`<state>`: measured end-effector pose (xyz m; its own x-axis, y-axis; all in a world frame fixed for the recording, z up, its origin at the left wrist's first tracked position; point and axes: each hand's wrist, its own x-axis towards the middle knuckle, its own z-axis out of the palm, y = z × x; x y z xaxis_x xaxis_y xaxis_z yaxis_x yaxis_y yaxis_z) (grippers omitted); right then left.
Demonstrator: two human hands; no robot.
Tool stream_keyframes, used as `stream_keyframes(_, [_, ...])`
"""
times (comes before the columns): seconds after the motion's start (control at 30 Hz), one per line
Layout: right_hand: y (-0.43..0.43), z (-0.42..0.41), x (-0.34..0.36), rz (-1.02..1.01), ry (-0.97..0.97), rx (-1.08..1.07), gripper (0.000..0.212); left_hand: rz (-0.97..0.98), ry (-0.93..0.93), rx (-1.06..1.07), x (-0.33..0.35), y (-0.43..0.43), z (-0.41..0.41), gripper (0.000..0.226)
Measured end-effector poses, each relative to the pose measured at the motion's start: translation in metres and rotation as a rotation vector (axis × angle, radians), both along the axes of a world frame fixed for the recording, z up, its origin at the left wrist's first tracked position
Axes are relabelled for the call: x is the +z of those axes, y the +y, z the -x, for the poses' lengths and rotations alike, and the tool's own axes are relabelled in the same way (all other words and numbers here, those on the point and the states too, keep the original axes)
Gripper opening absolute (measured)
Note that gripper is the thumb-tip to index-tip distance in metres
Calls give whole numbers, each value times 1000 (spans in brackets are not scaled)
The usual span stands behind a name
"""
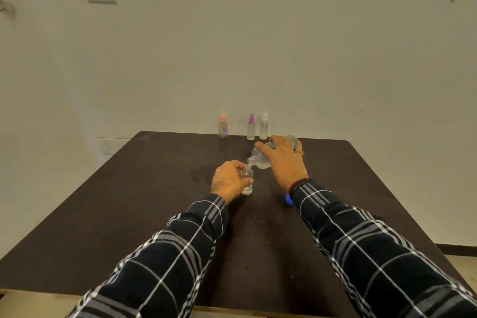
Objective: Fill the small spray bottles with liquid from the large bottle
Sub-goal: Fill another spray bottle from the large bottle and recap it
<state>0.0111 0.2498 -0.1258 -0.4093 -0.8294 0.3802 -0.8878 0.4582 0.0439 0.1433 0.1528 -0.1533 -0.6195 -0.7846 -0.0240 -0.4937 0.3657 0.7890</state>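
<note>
Single head cam, wide-angle, looks fwd/down over dark table (129, 214) toward wall (258, 46); both forearms close.

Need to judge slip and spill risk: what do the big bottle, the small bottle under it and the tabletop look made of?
Large bottle: looks like clear plastic, slightly frosted; the right hand shows through dimly.
Small bottle: clear, glossy, plastic or glass, can't tell; held by the left hand.
Table: dark brown board, matte, probably laminate or wood.
</note>
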Motion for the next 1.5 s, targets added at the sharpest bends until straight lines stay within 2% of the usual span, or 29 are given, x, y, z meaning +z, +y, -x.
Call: stream_keyframes(1.5, [2,-3,0,6,18,5,67,16,10,-2,0,2,-2,45])
